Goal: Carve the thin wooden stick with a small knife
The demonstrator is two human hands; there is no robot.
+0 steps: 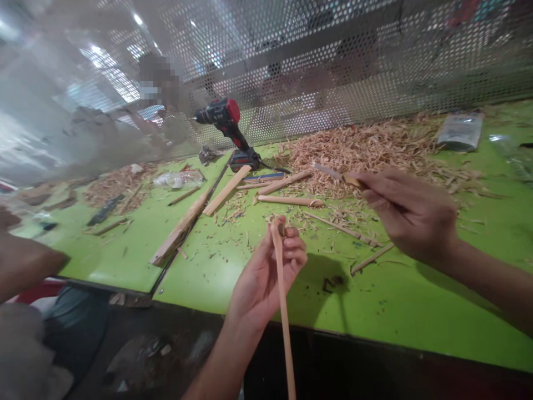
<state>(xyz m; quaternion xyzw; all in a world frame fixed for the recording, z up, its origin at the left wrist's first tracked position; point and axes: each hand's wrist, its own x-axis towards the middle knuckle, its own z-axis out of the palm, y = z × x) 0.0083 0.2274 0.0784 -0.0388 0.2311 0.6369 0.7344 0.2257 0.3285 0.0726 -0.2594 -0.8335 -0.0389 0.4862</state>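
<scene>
My left hand (266, 272) is closed around the upper end of a thin pale wooden stick (283, 300), just above the near edge of the green table. The stick runs down past my wrist and out of the bottom of the view; its top end is thicker, with a darker spot. On the right, my right hand (416, 214) grips the short handle of a knife (331, 171), its blade pointing left over the wood shavings. The blade is apart from the stick. Below it, a notched wooden stick (345, 228) lies on the table.
A cordless drill (229, 133) stands before a perforated metal screen (333, 72). Curled wood shavings (358, 150) are heaped at the back right, near a plastic pouch (461, 131). Wooden strips (228, 190) and a plastic bottle (179, 179) lie left. Another person's arm (29, 258) shows far left.
</scene>
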